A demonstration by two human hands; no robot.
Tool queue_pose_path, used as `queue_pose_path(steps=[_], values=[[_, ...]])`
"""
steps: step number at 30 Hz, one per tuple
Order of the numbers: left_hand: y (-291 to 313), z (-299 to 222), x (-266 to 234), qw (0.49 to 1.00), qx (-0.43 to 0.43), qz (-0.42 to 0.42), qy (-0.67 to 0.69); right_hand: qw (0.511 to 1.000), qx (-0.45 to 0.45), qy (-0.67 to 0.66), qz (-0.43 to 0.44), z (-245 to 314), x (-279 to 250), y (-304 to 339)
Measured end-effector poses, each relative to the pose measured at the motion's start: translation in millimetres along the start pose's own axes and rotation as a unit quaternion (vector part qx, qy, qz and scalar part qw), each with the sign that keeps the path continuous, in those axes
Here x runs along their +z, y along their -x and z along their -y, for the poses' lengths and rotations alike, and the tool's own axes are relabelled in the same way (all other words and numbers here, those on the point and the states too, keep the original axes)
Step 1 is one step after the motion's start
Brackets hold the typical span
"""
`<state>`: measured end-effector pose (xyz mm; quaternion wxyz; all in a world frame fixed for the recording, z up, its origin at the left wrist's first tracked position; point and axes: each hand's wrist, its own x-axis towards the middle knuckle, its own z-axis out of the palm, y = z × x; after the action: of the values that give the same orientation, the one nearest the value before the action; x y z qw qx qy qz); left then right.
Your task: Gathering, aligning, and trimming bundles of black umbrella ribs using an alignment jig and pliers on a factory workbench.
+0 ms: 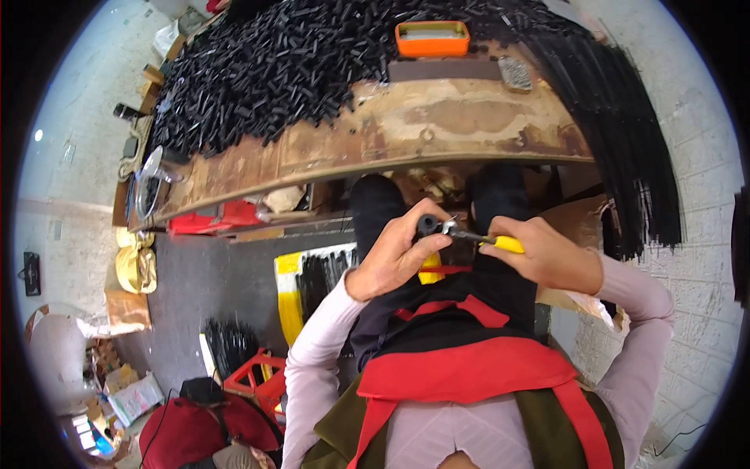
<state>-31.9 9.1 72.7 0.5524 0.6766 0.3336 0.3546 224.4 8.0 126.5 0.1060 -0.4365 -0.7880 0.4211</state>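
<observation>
Over my lap, my left hand (402,250) is closed around a small black round piece (427,224) with a hole in its end. My right hand (541,254) grips a tool with a yellow handle (508,244) and a thin dark shaft. The tool's tip reaches the black piece, beside a small shiny bit (450,226) at my left fingers. Whether the tool is a knife or a screwdriver does not show. Below my hands, a yellow object (431,270) lies partly hidden at my lap.
Ahead stands a wooden bench (344,148) heaped with short black pieces (273,70). On it are an orange tray (432,39) and a grey whetstone-like block (515,74). Long black strips (625,133) hang off its right end. A red crate (262,383) sits at lower left.
</observation>
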Motion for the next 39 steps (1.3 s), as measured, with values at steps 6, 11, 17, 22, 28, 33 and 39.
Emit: queue_pose_path(steps=[6,11,17,22,28,33,39], values=[[-13.5,11.2,-32.7,0.97,0.048,-0.232,0.05,0.917,-0.209,0.198,-0.275,-83.3,-30.8,-59.0],[-34.7,-4.8,-27.5,0.984,0.063,-0.156,0.052,0.893,0.0,0.306,-0.329,-155.6,-120.3,-110.8],[-60.3,24.1,-20.3,0.99,0.003,-0.116,0.083,0.893,0.005,0.324,-0.313,-175.2,-149.2,-155.6],[-82.5,30.6,-17.1,0.989,-0.024,-0.083,0.119,0.898,0.03,0.338,-0.282,-176.5,-155.1,-163.8],[-85.3,32.5,-13.2,0.991,0.005,-0.075,0.108,0.933,0.037,0.196,-0.299,-178.8,-165.3,-164.3],[-79.9,19.2,-7.6,0.992,0.034,-0.028,0.121,0.94,0.107,-0.15,-0.287,-171.0,-174.2,-146.8],[-63.0,41.5,9.3,0.977,-0.001,-0.123,0.176,0.792,0.076,-0.596,-0.112,-123.7,-106.4,-113.0]])
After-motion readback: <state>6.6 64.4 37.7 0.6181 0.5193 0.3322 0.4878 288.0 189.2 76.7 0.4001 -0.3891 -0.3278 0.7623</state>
